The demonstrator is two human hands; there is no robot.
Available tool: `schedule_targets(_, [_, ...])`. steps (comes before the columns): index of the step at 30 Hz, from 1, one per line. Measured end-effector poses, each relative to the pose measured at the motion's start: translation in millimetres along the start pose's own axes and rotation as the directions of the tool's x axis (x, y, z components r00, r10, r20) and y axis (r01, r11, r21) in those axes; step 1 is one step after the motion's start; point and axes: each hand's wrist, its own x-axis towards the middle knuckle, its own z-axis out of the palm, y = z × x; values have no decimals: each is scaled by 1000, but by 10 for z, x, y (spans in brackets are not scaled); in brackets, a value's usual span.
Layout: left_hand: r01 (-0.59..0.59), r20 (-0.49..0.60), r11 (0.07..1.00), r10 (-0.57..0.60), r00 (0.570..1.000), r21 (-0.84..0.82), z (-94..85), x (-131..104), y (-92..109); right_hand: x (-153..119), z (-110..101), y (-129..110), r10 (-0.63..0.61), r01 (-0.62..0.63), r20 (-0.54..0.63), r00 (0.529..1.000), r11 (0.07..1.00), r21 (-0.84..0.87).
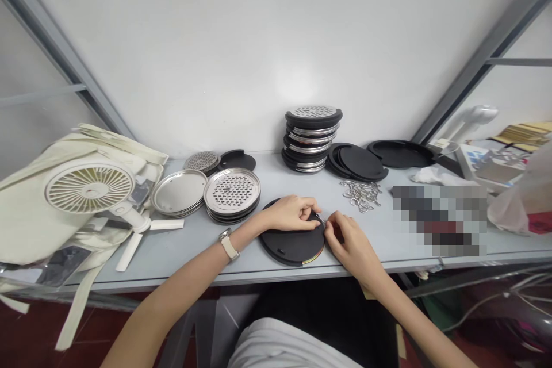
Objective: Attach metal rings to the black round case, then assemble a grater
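Observation:
A round black disc (287,244) lies flat on the table near its front edge, with a thin coloured strip along its lower right rim. My left hand (295,214) rests over the top of the disc, its thumb and index finger curled together at a small metal piece (319,218) by the right rim. My right hand (347,241) is at the disc's right side, fingers pinched on the other end of that metal piece. Its exact shape is mostly hidden by the fingertips. A pile of small metal clips (361,194) lies behind my right hand.
A tall stack of black and silver discs (311,138) stands near the wall. Perforated metal discs (232,192) and plain metal discs (179,192) are stacked left; black discs (362,162) lie right. A white fan (90,188) rests on bags far left. A blurred patch covers something at right.

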Motion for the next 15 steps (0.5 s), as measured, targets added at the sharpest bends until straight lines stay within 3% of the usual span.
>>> schedule_targets(15, [18, -9, 1000, -18, 1000, 16, 5, 2, -9, -3, 15, -15, -37, 36, -34, 999, 999, -30])
